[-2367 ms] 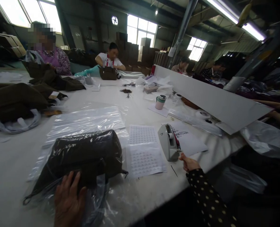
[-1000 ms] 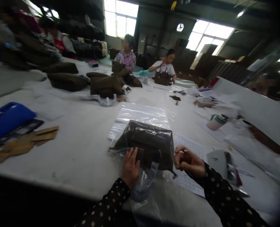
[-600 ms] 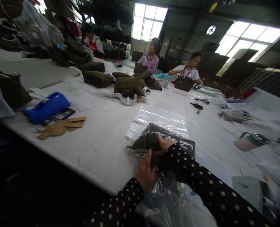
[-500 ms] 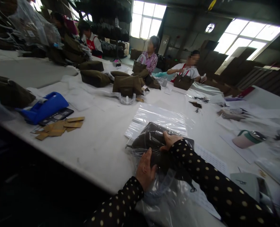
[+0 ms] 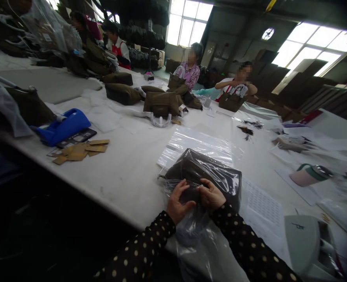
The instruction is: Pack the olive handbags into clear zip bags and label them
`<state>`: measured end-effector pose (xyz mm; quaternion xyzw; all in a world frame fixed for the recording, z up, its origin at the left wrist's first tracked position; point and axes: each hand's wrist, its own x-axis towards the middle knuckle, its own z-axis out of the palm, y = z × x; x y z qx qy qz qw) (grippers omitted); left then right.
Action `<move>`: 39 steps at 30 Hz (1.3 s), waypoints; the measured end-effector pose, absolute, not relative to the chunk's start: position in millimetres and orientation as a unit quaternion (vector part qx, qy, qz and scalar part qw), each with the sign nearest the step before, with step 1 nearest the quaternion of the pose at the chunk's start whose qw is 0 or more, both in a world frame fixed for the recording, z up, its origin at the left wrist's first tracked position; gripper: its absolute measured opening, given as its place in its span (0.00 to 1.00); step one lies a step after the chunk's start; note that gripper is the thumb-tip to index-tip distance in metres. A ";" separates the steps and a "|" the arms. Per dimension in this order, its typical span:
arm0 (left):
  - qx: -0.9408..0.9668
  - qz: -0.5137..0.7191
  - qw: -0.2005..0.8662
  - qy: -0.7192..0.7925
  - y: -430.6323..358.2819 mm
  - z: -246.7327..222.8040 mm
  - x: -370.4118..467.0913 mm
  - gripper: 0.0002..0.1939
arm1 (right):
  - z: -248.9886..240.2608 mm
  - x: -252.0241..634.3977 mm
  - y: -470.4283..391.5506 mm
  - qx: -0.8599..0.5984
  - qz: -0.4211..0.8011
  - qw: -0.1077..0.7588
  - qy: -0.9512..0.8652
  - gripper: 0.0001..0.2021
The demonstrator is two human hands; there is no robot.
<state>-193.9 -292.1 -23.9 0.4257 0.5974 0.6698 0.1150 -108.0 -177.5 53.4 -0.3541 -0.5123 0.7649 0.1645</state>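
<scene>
A dark olive handbag (image 5: 202, 166) lies on the table in front of me, inside a clear plastic bag (image 5: 214, 239). The loose end of the plastic trails toward me over the near edge, with the handbag's pale wrapped handle (image 5: 187, 231) showing through. My left hand (image 5: 179, 201) rests on the plastic at the handbag's near side, thumb and fingers apart. Close beside it, my right hand (image 5: 211, 194) has its fingers curled and pinches the plastic film. Under the handbag's far side lie flat clear plastic bags (image 5: 196, 141).
To the left are a blue tape dispenser (image 5: 64, 127) and brown paper tags (image 5: 81, 150). Farther back, several olive handbags (image 5: 160, 103) stand near co-workers. On the right are a printed sheet (image 5: 261, 207), a pink cup (image 5: 310, 175) and a grey device (image 5: 302, 243).
My right hand has drawn back from the top of the handbag toward my left hand and curled its fingers on the plastic. The view has shifted slightly.
</scene>
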 end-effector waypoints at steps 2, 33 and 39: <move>0.413 0.685 0.128 0.586 -292.1 -25.0 -194.1 0.23 | 44.4 -110.7 -186.0 -0.381 0.748 0.172 -0.516 0.32; 0.411 0.677 0.147 0.593 -297.4 -13.2 -195.0 0.07 | 45.7 -100.7 -202.5 -0.370 0.688 0.217 -0.586 0.28; 0.412 0.675 0.142 0.596 -295.4 -14.3 -194.3 0.07 | 40.7 -102.2 -208.9 -0.382 0.678 0.233 -0.584 0.29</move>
